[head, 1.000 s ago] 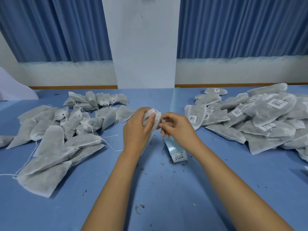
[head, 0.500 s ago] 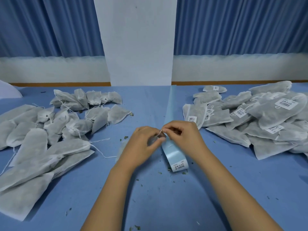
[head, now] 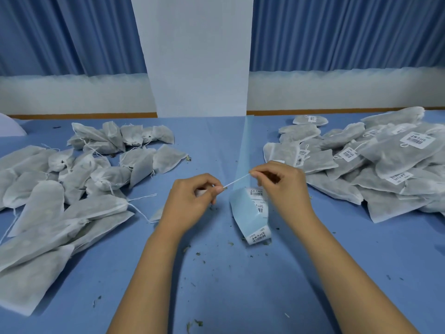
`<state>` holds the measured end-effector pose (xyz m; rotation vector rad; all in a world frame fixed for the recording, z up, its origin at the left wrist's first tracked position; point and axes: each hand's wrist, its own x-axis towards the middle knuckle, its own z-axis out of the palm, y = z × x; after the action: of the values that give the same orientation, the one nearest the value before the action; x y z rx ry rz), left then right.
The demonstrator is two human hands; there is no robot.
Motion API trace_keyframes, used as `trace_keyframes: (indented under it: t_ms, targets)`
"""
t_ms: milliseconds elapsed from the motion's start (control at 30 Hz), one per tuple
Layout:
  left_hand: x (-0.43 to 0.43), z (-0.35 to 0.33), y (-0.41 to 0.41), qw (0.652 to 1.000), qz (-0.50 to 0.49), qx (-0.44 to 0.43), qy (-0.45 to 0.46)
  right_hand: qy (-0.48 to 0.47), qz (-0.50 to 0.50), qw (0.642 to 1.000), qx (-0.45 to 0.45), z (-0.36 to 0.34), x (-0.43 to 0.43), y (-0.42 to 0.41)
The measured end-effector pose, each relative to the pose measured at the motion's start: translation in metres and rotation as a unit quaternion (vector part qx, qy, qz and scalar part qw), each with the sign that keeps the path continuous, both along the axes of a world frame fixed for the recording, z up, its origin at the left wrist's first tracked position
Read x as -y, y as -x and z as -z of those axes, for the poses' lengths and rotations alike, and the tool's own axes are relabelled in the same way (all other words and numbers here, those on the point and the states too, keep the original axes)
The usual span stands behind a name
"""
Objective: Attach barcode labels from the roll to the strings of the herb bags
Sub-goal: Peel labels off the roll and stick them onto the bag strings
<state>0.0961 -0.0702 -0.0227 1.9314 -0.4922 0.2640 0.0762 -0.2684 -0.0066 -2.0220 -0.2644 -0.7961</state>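
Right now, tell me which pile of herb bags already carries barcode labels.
The right pile: white barcode labels hang on its bags' strings. The left pile shows only bare strings, no labels.

**Materials rundown: pretty much all soft and matt**

The herb bags [head: 48, 208] look like white non-woven cloth, matt and a bit fuzzy, thin enough that the filling greys them. The string [head: 237, 181] is thin white thread. The label strip [head: 248, 213] has smooth, slightly shiny pale-blue backing, and the labels [head: 257, 236] are matt white paper with black print. The table cover [head: 240, 297] is matt blue cloth.
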Motion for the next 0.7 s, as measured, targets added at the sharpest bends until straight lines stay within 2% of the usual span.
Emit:
trace_keyframes:
  t_ms: [67, 200, 333, 433, 467, 533, 600, 700]
  targets:
    - [-0.002, -0.004, 0.004, 1.000, 0.012, -0.016, 0.020, -0.055, 0.027, 0.998, -0.023, 0.002, 0.006, 0.000]
    - [-0.002, -0.011, 0.013, 0.989, 0.083, -0.066, 0.099, -0.056, 0.078, 0.995, -0.031, 0.008, 0.001, -0.001]
    - [0.001, -0.017, 0.019, 0.974, 0.155, -0.063, 0.154, 0.065, 0.066, 0.996, -0.006, 0.010, -0.010, 0.000]
    - [0.004, -0.015, 0.015, 0.970, 0.122, -0.051, 0.204, 0.148, 0.016, 0.988, 0.037, 0.008, -0.018, 0.004]
    - [0.005, -0.014, 0.013, 0.977, 0.105, -0.040, 0.184, 0.189, 0.014, 0.980, 0.069, 0.008, -0.021, 0.005]
    - [0.006, -0.009, 0.010, 0.994, 0.071, 0.019, 0.085, 0.260, 0.013, 0.956, 0.138, 0.008, -0.026, 0.007]
    - [0.006, -0.006, 0.008, 0.996, 0.058, 0.071, -0.006, 0.283, 0.005, 0.943, 0.176, 0.007, -0.028, 0.009]
    - [0.005, -0.004, 0.006, 0.992, 0.050, 0.081, -0.080, 0.285, -0.010, 0.939, 0.190, 0.004, -0.022, 0.011]
